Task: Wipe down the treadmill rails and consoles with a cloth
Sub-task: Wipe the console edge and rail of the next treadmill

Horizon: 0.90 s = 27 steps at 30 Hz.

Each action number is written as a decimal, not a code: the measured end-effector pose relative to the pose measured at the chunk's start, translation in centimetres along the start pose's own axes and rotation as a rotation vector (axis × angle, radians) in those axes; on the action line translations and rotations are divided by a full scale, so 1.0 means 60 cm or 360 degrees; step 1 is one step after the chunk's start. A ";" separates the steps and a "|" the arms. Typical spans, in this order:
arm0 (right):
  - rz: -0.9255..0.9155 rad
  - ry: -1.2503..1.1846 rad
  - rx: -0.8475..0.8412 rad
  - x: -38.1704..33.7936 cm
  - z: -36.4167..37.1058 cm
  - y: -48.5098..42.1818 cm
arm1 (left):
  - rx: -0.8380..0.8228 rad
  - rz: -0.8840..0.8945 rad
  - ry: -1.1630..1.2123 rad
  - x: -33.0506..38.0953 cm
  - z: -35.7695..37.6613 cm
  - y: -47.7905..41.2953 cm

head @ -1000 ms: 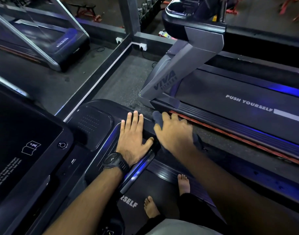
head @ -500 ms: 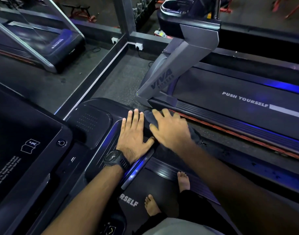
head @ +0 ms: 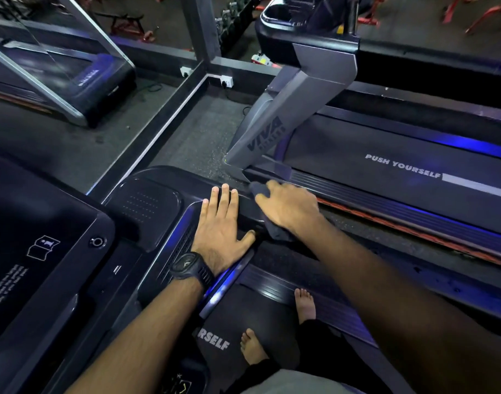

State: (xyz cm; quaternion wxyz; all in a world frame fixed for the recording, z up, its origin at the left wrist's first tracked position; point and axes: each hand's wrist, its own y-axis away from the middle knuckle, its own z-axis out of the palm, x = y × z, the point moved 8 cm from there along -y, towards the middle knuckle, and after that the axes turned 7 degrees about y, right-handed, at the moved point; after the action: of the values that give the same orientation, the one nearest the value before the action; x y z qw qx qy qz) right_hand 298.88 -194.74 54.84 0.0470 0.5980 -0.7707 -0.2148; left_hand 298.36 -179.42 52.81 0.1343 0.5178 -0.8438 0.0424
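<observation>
The left hand (head: 219, 223) lies flat on the dark right-hand wing of the treadmill console (head: 147, 200), fingers straight and together, thumb spread out to the side; its grip is apart and holds nothing. A black watch (head: 191, 268) sits on that wrist. Just beside it, the right hand (head: 289, 209) presses down on a dark cloth (head: 258, 189) at the wing's outer edge. The cloth pokes out beyond the fingertips and under the heel of the hand. This hand is blurred, so I cannot tell whether its grip curls round the cloth or only rests on it. The console screen (head: 30, 237) lies to the left. Two bare feet (head: 304, 305) stand on the belt (head: 272, 268) below. A neighbouring treadmill (head: 400, 143), marked PUSH YOURSELF, stands to the right.
</observation>
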 end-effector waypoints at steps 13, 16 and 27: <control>0.0192 -0.0043 0.0011 0.032 -0.002 0.016 | -0.0058 0.0051 -0.0044 0.017 0.000 0.008; 0.0190 0.0294 0.0352 0.019 -0.001 0.066 | -0.0071 0.0082 -0.0046 0.025 0.002 0.009; 0.0325 0.0213 0.0327 0.047 0.007 0.080 | -0.0072 0.0113 -0.0055 0.041 0.007 0.016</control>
State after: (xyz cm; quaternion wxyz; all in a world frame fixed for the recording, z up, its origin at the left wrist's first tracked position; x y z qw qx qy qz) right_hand 293.62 -196.34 55.80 0.0585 0.5313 -0.8405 -0.0886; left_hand 296.37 -181.17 53.10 0.1296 0.4850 -0.8646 0.0192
